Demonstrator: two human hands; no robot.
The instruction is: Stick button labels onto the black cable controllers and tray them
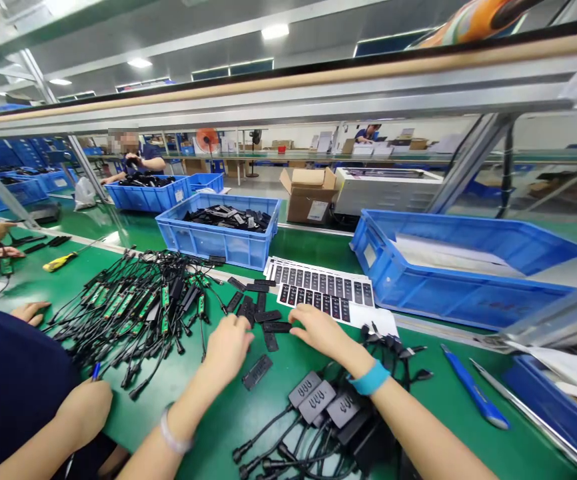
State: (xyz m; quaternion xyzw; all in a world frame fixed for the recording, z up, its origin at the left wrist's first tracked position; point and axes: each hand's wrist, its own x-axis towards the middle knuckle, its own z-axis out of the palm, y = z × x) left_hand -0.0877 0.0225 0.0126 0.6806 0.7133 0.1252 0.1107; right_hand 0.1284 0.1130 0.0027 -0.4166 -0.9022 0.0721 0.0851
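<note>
Whether our curled left hand (227,347) or right hand (321,330) grasps anything, we cannot tell; both are at the scattered flat black rectangular plastic covers (267,316) near the green counter's (291,370) far edge

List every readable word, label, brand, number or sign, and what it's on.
No text can be read.
White label on open brown cardboard box: too small.
White sheet of black rectangular stickers: print too small.
Large blue plastic bin, right: faint marking, blurred.
Flat black plastic piece: marking unreadable.
</note>
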